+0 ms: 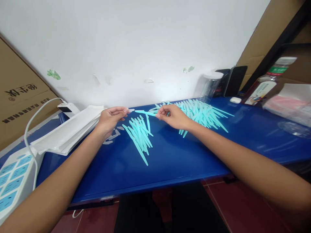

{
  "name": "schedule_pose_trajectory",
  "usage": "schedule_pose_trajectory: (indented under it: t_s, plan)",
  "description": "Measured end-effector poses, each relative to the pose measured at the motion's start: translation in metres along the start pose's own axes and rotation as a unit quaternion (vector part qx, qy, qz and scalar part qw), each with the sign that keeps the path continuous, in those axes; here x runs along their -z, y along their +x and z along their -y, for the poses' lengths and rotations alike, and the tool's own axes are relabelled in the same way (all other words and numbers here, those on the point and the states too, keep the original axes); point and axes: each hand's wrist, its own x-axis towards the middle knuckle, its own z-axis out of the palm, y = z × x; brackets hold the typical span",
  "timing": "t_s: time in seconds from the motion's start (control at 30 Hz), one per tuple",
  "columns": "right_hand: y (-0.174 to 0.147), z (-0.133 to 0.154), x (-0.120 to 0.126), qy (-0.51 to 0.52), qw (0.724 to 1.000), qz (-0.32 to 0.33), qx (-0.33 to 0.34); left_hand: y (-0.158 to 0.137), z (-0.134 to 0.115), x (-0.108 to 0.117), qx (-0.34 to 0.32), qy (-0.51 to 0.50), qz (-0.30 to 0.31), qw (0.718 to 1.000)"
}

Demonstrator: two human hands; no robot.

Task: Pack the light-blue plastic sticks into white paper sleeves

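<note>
My right hand (173, 116) pinches the handle end of a teal eyebrow razor (146, 112), held nearly level above the table. My left hand (110, 120) is closed at the fingertips on a small clear cap (131, 110). The cap is close to the razor's blade end; whether they touch I cannot tell. Below and between my hands lies a heap of teal razors (139, 132). Several loose clear caps (108, 142) are scattered beside my left wrist. A larger heap of razors (201, 113), with pale tips toward the wall, spreads behind my right hand.
On the left are a stack of white sheets or bags (70, 129), a power strip (14, 181) with a white cable, and a cardboard box (21, 94). At the right stand a clear lidded jar (210, 85), a phone (235, 81), an earbud case (235, 100) and a bottle (264, 84).
</note>
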Motion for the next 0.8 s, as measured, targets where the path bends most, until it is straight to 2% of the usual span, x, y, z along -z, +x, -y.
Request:
schedule_pose_trajectory:
  t_s: [0.23,0.63,0.8]
  plan:
    - [-0.0014,0.0048,-0.0001,-0.001,1.000,0.007,-0.003,-0.0021,-0.0022,-0.0019,-0.011,0.036,0.011,0.999]
    - [-0.0017,0.0073,0.0031,0.005,1.000,0.001,-0.007,-0.0019,-0.0048,-0.0001,-0.003,0.028,-0.005,1.000]
    - [-0.0014,0.0065,0.0028,0.006,1.000,0.004,-0.006,-0.0025,-0.0053,-0.0006,-0.005,0.035,0.011,0.999]
